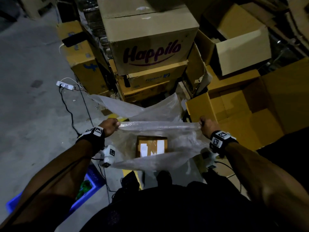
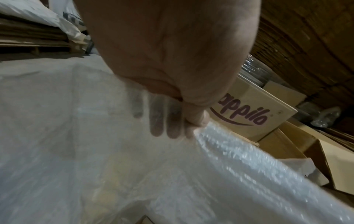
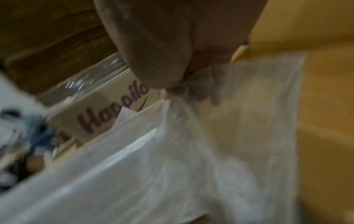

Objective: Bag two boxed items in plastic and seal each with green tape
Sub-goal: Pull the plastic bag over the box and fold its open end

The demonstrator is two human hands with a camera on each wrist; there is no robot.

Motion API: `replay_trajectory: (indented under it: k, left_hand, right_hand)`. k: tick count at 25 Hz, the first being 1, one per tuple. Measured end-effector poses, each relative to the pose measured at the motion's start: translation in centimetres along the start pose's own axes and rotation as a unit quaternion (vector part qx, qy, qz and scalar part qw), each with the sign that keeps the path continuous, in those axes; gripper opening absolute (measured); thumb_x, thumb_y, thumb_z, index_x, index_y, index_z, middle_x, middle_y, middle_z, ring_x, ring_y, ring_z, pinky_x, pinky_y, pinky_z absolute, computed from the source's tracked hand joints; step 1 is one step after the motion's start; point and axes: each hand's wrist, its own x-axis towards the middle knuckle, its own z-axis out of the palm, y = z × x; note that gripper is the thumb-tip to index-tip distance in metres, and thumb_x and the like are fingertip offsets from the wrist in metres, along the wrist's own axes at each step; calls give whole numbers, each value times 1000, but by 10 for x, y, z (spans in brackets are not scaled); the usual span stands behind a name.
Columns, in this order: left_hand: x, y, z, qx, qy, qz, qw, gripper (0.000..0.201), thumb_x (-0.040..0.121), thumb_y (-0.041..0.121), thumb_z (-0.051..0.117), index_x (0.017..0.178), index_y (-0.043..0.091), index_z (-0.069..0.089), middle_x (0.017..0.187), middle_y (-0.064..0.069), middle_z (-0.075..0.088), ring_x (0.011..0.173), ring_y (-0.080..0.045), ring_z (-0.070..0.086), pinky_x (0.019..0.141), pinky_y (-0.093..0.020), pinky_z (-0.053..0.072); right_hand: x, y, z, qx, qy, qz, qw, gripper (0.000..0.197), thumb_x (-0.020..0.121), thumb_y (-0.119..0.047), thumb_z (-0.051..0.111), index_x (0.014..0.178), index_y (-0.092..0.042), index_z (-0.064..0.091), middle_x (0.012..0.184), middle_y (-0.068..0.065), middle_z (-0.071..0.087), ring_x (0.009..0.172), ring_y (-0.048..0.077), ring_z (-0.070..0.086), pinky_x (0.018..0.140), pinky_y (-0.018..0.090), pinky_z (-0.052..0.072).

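The plastic bag (image 1: 158, 141) is held open in front of the person, above the concrete floor (image 1: 33, 106), its far rim pulled taut between the two hands. At the bottom of the bag a brown cardboard box (image 1: 151, 146) with white labels on its top is seen through the opening. The left end of the rim is gripped by the left hand (image 1: 110, 127); in the left wrist view its fingers (image 2: 159, 115) are seen through the film, curled round the gathered edge. The right end is pinched in the clenched right hand (image 1: 207, 126), the plastic bunched in its fingers (image 3: 172, 72) in a blurred right wrist view. Near the person's left leg a blue crate (image 1: 90, 185) with something green in it is set on the floor. Farther off, a white power strip (image 1: 65, 85) with cables is laid on the floor. Beyond the bag, cartons are stacked, topped by a large Happilo carton (image 1: 150, 41).
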Motion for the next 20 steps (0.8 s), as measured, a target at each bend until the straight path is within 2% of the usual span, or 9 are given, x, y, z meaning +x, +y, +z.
replay_trajectory:
  k: [2, 5, 9, 10, 13, 15, 17, 18, 20]
  left_hand:
    - [0, 0, 1, 3, -6, -14, 1000, 30, 101, 25, 43, 81, 9, 60, 95, -17, 65, 96, -34, 60, 80, -31, 41]
    - [2, 9, 7, 18, 7, -32, 999, 30, 101, 29, 43, 92, 6, 60, 108, -22, 61, 103, -36, 57, 81, -33, 40]
    - [2, 12, 14, -5, 38, -43, 998, 25, 99, 30, 46, 94, 9, 58, 109, -22, 62, 103, -37, 57, 82, -35, 41]
    - [4, 10, 14, -8, 40, -49, 998, 27, 99, 30, 47, 94, 8, 60, 109, -23, 63, 102, -37, 58, 83, -35, 42]
    - [7, 3, 7, 1, 37, -75, 997, 33, 98, 33, 50, 93, 5, 66, 110, -22, 63, 104, -37, 58, 84, -33, 42]
    - [9, -1, 2, 21, 39, -88, 995, 31, 96, 37, 52, 87, 10, 65, 111, -20, 64, 105, -35, 58, 83, -31, 42]
    - [9, -5, 0, 38, 58, -89, 994, 28, 94, 37, 56, 87, 11, 65, 111, -19, 64, 105, -36, 58, 83, -32, 42]
    - [8, -6, 0, 45, 73, -90, 992, 26, 93, 35, 58, 91, 11, 66, 113, -19, 63, 107, -37, 57, 84, -33, 43]
    - [5, -10, 3, 58, 97, -92, 989, 18, 91, 32, 61, 95, 14, 65, 117, -19, 63, 109, -38, 56, 88, -36, 45]
  right_hand:
    - [0, 4, -5, -32, -40, -21, 998, 22, 98, -10, 40, 80, -22, 44, 77, 7, 52, 74, 29, 54, 66, 34, 41]
    - [0, 4, -9, -11, -39, -16, 999, 29, 95, -3, 39, 72, -20, 43, 78, 11, 52, 76, 28, 52, 67, 35, 39]
    - [-4, -2, -1, 64, -37, 0, 997, 24, 102, -16, 40, 92, -8, 60, 94, 16, 57, 90, 30, 53, 80, 34, 40]
    - [-5, -3, 0, 93, -42, 9, 995, 24, 101, -14, 41, 86, -7, 59, 92, 16, 57, 89, 28, 53, 76, 29, 40]
    - [-11, -3, -5, 171, -92, 52, 980, 35, 97, -3, 48, 62, -10, 49, 70, 8, 50, 66, 19, 44, 55, 15, 36]
    - [-4, 5, -4, 192, -142, 79, 968, 31, 93, -5, 55, 62, -8, 53, 67, 8, 52, 62, 19, 47, 59, 25, 41]
    - [2, 12, 1, 191, -152, 88, 966, 17, 89, -19, 64, 82, -3, 64, 82, 13, 64, 77, 27, 60, 76, 35, 51]
    - [5, 14, 4, 192, -145, 94, 966, 23, 87, -25, 66, 92, -3, 66, 90, 14, 67, 86, 30, 63, 83, 41, 52]
    - [3, 11, 6, 211, -113, 97, 966, 25, 88, -29, 66, 89, -3, 65, 89, 14, 67, 85, 30, 63, 78, 39, 52]
